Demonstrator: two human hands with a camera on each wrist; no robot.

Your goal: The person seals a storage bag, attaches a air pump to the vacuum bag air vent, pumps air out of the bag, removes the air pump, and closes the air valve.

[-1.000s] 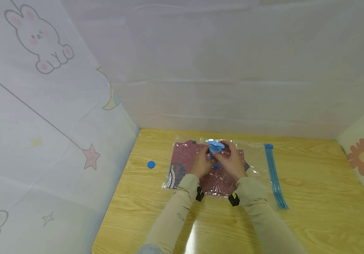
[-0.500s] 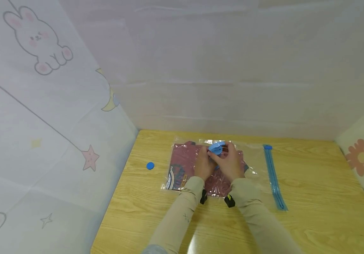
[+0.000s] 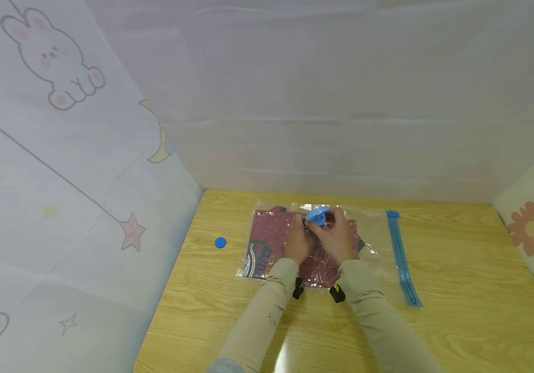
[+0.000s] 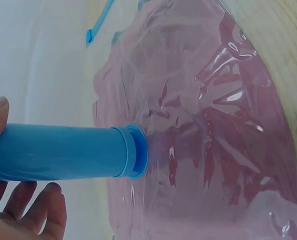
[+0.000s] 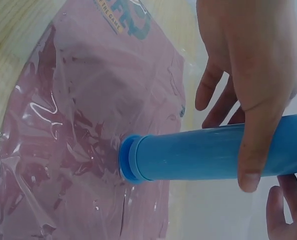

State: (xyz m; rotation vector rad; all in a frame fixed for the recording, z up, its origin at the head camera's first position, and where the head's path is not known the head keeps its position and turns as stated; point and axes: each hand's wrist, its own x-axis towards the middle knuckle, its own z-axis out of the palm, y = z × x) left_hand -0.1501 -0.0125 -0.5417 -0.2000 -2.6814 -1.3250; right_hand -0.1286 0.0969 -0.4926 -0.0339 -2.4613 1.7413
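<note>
A blue hand pump [image 3: 316, 216] stands on a clear plastic storage bag [image 3: 378, 233] that holds a folded dusky-red printed shirt [image 3: 271, 228]. In the left wrist view, the foot of the pump [image 4: 63, 152] meets a round blue valve [image 4: 140, 152] on the wrinkled bag. My left hand [image 3: 298, 242] grips the pump's barrel; its thumb lies across the barrel in the right wrist view. Up at the pump's handle, my right hand [image 3: 336, 239] holds on with thumb and fingers. Its fingertips show only partly in the wrist views.
Left of the bag, a round blue cap [image 3: 220, 242] lies on the wooden table [image 3: 192, 311]. A blue zip strip [image 3: 403, 259] with a slider [image 3: 392, 214] runs along the bag's right end. Cloth-covered walls [image 3: 294, 103] enclose the table's back and sides.
The pump's handle has turned counterclockwise, its right end now farther back. My left hand and forearm have shifted slightly right, and the wrists are closer together. Little differs over the last half second.
</note>
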